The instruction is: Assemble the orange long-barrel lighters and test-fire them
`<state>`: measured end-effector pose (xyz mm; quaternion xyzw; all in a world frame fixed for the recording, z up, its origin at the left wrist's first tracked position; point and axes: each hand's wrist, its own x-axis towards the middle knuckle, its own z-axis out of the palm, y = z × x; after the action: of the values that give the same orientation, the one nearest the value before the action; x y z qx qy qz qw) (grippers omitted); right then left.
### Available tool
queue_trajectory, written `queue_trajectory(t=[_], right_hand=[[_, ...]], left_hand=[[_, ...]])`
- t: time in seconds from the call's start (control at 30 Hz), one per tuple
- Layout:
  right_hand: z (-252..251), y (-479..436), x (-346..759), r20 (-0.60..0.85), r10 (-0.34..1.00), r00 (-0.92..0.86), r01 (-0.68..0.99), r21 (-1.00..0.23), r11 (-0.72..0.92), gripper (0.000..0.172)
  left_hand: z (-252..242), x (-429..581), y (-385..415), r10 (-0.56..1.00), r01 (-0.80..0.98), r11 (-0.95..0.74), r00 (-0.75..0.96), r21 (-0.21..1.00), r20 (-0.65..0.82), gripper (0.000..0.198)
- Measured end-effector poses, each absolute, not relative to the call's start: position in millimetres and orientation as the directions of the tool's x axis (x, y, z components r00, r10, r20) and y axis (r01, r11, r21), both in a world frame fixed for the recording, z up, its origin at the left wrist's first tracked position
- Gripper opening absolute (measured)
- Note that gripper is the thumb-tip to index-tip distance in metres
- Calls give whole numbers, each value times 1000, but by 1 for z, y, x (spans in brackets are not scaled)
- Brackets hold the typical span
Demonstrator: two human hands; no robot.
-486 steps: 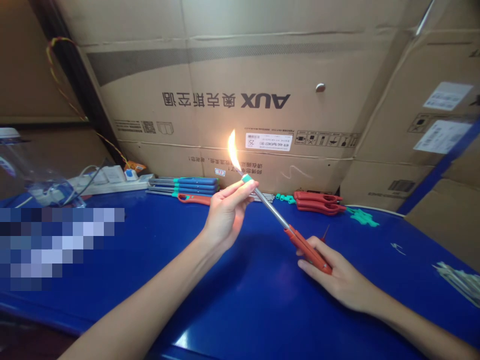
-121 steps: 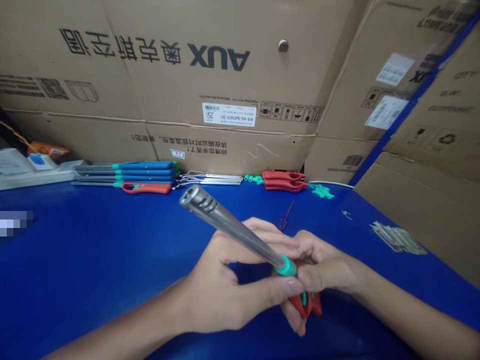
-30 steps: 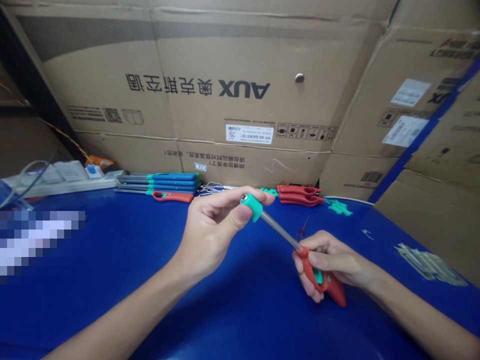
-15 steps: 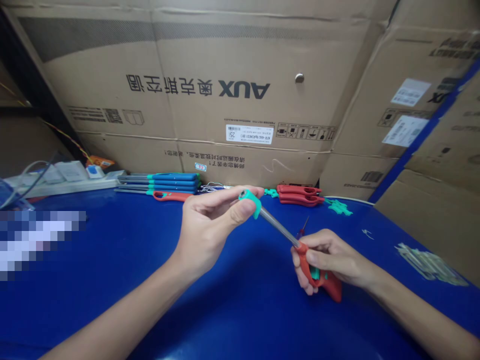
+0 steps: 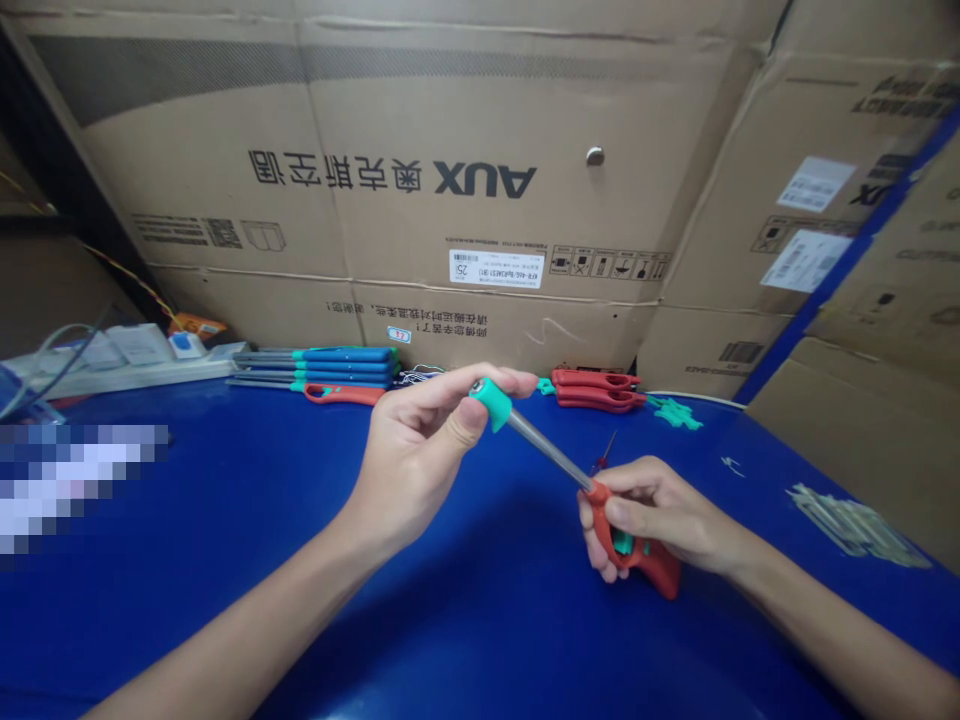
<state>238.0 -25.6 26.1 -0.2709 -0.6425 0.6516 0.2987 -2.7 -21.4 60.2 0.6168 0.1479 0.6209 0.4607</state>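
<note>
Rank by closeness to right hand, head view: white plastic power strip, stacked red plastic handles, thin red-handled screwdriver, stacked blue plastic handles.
1. Red-handled screwdriver: just behind the right hand.
2. Red handles: farther back, slightly left.
3. Blue handles: back, well left.
4. Power strip: back, far left.

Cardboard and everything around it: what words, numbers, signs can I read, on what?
"AUX 奥克斯空调": cardboard panel, upside down.
"KFR-46G/BpR3AES1 (B1)", "25": its white label.
"师傅您辛苦了!", "谢谢您!": low on panel.
Pictogram row: same panel; details too small.
Too blurred: blue-edged sticker, right-hand white labels, other print.
Held lighter: no readable text.
</note>
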Motion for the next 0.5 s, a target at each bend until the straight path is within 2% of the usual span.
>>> queue_trajectory(t=[0.2,0.5], right_hand=[[24,-24,239,5,719,-695,-62,-997,-53,31],[13,-25,234,-100,611,-785,-149,-927,-344,37]], left_hand=[[59,-3,-21,751,-421,-510,207,750,627,16],[60,1,-20,756,-504,-427,256,751,602,15]])
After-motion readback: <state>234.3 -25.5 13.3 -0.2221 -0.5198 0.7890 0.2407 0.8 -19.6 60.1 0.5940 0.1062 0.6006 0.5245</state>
